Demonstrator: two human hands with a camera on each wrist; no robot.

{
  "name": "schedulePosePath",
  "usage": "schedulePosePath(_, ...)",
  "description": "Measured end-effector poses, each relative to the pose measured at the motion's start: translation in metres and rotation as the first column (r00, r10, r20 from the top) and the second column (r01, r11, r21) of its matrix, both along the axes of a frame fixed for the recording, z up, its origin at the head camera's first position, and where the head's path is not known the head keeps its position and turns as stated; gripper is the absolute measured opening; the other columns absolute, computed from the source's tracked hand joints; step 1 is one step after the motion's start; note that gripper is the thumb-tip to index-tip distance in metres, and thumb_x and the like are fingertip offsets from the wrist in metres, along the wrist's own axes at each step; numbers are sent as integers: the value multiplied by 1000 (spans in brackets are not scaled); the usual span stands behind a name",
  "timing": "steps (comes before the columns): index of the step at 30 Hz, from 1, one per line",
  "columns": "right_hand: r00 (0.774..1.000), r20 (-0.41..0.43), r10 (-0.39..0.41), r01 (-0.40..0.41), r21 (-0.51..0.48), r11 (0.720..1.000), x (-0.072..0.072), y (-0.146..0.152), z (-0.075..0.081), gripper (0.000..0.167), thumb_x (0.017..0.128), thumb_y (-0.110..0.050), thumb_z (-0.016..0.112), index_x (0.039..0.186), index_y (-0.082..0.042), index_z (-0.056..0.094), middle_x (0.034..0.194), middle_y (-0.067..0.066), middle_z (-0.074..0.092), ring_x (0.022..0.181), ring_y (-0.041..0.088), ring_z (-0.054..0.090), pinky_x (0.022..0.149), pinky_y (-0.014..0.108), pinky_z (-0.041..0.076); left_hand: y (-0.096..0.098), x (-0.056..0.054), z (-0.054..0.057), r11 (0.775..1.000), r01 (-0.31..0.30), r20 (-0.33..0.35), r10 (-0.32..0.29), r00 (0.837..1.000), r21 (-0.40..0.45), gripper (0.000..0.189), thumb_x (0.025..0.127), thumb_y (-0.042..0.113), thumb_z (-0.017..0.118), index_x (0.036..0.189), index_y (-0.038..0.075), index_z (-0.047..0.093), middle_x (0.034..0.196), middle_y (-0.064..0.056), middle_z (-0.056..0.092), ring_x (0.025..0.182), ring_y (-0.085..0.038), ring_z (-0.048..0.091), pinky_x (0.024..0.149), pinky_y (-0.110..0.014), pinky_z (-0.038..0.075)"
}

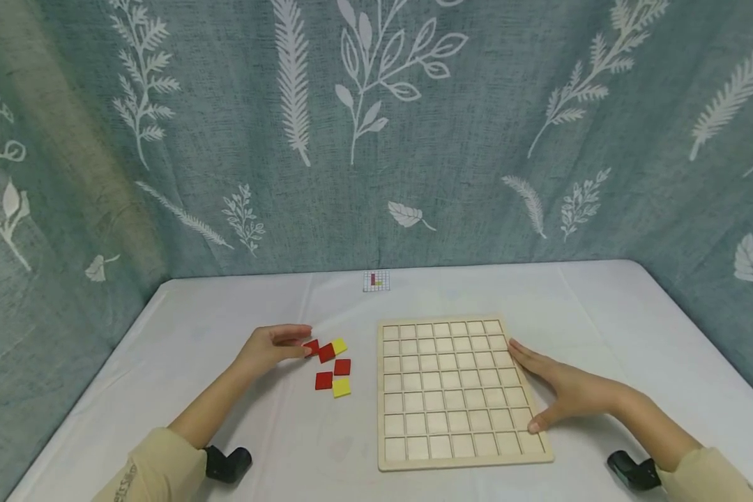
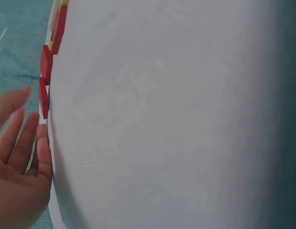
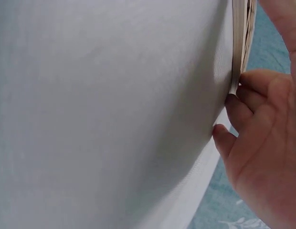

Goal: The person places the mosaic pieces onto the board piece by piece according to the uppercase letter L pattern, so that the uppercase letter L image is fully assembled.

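My left hand [image 1: 268,354] is beside a loose group of small square tiles left of the board. Its thumb and fingers stand apart, with the fingertips right at the leftmost red tile [image 1: 314,345]. That hand [image 2: 20,174] also shows in the left wrist view, just short of a red tile [image 2: 43,98] seen edge-on. Several red tiles and two yellow ones, such as the lower yellow tile [image 1: 341,388], make up the group. My right hand [image 1: 567,389] rests against the right edge of a pale wooden grid board [image 1: 464,461], thumb and fingers spread along it.
A small card [image 1: 376,281] printed with a grid and a red and yellow pattern lies at the far edge of the white-covered table [image 1: 251,300]. Behind and at the sides hangs a green curtain [image 1: 226,139] with white leaf prints.
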State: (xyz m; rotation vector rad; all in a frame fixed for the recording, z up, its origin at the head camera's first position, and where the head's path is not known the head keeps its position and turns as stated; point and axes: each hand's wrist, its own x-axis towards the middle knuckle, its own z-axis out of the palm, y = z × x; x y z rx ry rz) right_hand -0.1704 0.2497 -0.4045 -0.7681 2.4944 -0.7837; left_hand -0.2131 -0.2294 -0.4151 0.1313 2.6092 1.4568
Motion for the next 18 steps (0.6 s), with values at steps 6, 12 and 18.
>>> schedulePosePath(6, 1000, -1, 27, -27, 13, 1000, 1, 5, -1, 118, 65, -50, 75, 147, 1, 7, 152, 22, 3, 136, 45, 8, 109, 47, 21, -1, 2, -11, 995, 44, -143, -57, 988, -92, 42, 76, 23, 76, 114, 8, 66, 109, -7, 67, 100, -23, 60, 79, -20, 49)
schedulePosePath(12, 997, 28, 78, -78, -28, 997, 1, 5, 0, 127, 58, -44, 81, 146, 3, 3, 152, 23, -4, 134, 50, 5, 106, 58, 15, -1, 3, -13, 993, 39, -168, -57, 984, -109, 41, 76, 21, 76, 113, 6, 66, 109, -8, 67, 102, -24, 61, 80, -20, 49)
schedulePosePath(18, 997, 23, 73, -72, -7, 997, 2, 4, 2, 132, 53, -44, 83, 146, 4, 2, 151, 24, -5, 133, 52, 5, 100, 67, 14, 3, 3, -14, 987, 22, -198, -54, 979, -157, 37, 76, 16, 76, 110, 6, 68, 106, -8, 68, 101, -23, 62, 81, -24, 51)
